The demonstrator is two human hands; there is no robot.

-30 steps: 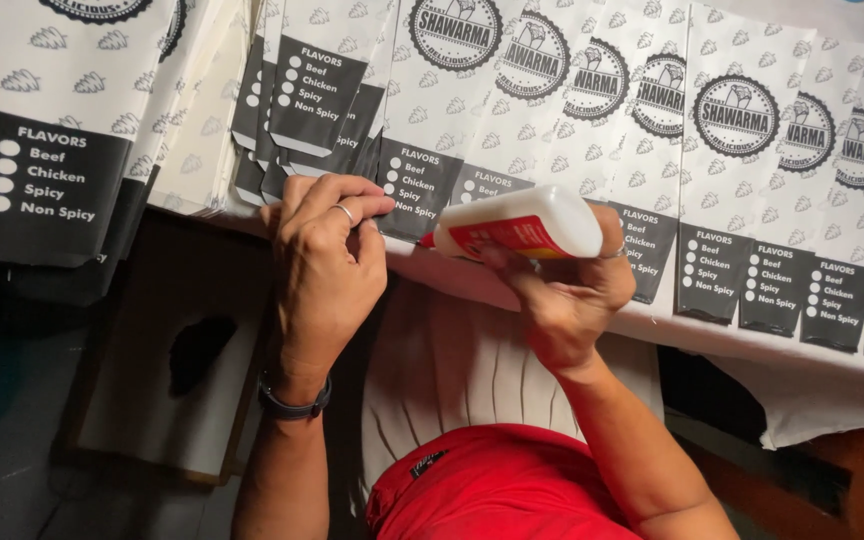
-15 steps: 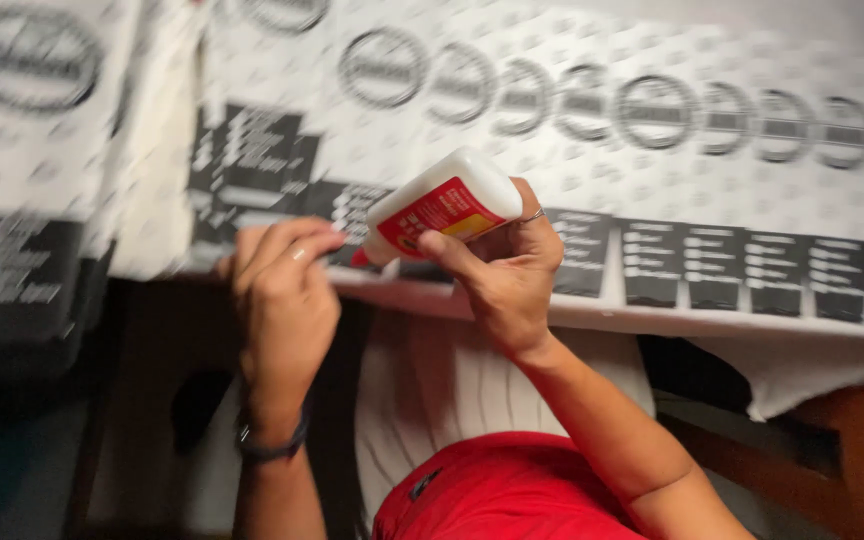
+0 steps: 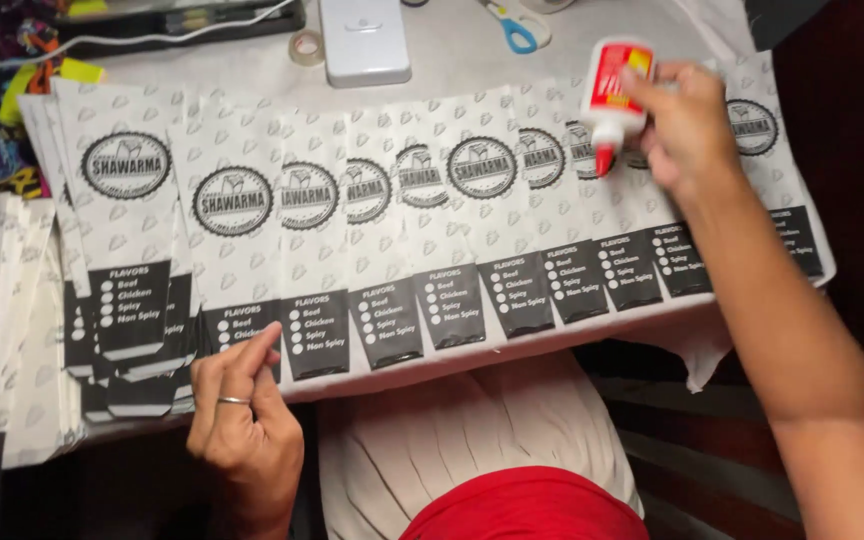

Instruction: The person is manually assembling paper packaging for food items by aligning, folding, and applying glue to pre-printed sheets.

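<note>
A row of overlapping white paper bags (image 3: 432, 230) with round black logos and black bottom panels lies across the table. My right hand (image 3: 687, 125) holds a white glue bottle (image 3: 612, 95) with a red label, its red tip pointing down over the bags at the right. My left hand (image 3: 242, 420), wearing a ring, rests at the near table edge with its fingertips on the bottom of a bag at the left.
A stack of the same bags (image 3: 2, 330) sits at the far left. At the table's back lie blue-handled scissors (image 3: 512, 28), a white box (image 3: 364, 38), a tape roll (image 3: 304, 47) and a cable. My lap shows below.
My right hand has carried the glue bottle from the near edge beside my left hand up and to the right end of the row. The view has pulled back.
</note>
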